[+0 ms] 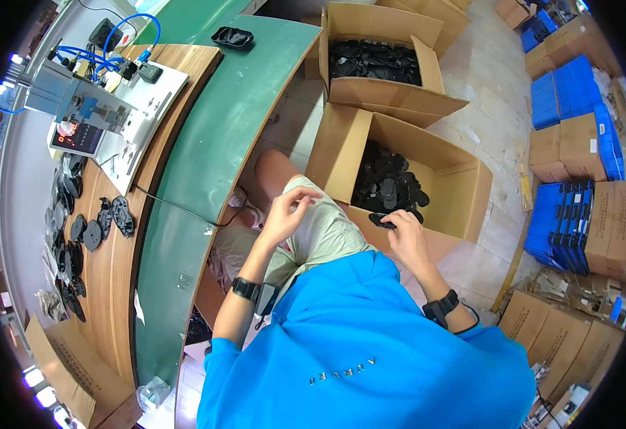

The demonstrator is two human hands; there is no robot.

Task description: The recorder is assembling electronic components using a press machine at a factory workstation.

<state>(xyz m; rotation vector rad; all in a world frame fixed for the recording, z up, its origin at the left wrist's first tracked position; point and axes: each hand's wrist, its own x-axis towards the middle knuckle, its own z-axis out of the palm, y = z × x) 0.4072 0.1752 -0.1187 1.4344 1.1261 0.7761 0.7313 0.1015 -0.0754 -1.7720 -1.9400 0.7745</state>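
Where R hand (408, 239) grips blk part (379, 219), one end's hidden.

Blue crates (554, 227) — beside brown cartons (613, 229)

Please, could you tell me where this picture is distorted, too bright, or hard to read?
Head view: the edge of the green table looks curved, and the corners are black; head view: lights at the lower left rim glare white; head view: dark parts in the nearer box blend together, showing little detail.

A blue shirt (370, 357), pale shorts (324, 225), black wristbands (440, 309) show.
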